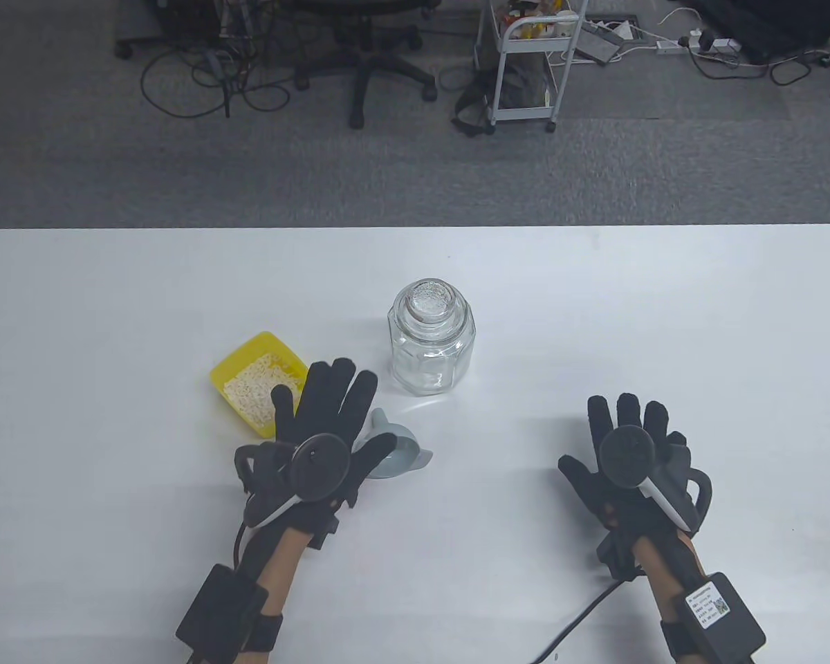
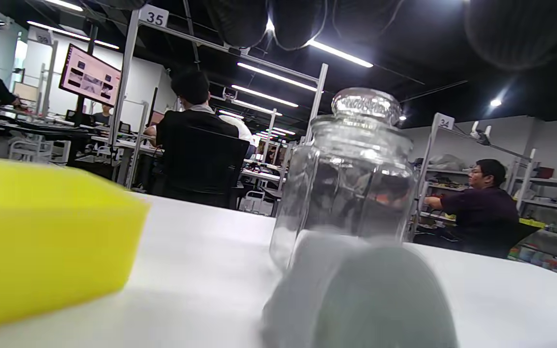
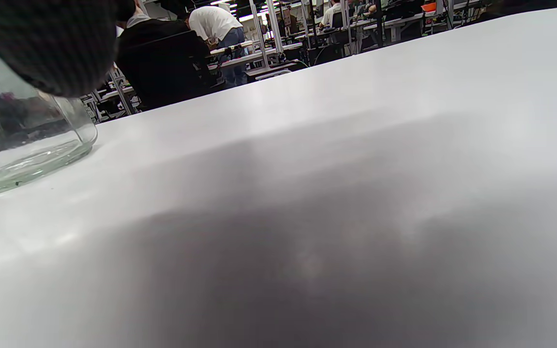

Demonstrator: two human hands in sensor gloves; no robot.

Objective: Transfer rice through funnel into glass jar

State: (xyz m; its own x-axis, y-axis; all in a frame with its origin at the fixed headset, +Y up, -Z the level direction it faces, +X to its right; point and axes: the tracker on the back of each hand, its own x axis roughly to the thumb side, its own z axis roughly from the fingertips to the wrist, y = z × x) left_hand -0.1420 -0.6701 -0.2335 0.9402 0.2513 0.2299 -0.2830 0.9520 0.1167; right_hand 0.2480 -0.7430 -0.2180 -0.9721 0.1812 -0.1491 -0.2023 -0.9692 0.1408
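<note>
Grey plastic funnel (image 1: 395, 451) lies on its side on the white table (image 1: 595, 311), long axis slanted: spout toward the far left, wide mouth toward the near right. Left hand (image 1: 318, 449), fingers spread flat, covers its left part; whether they touch it, cannot tell. Lidded clear glass jar (image 1: 431, 337) stands upright beyond the fingertips. Yellow plastic tray of rice (image 1: 259, 382) sits just left of them. Right hand (image 1: 629, 460) lies flat, fingers splayed, holding nothing, well apart from the funnel.
</note>
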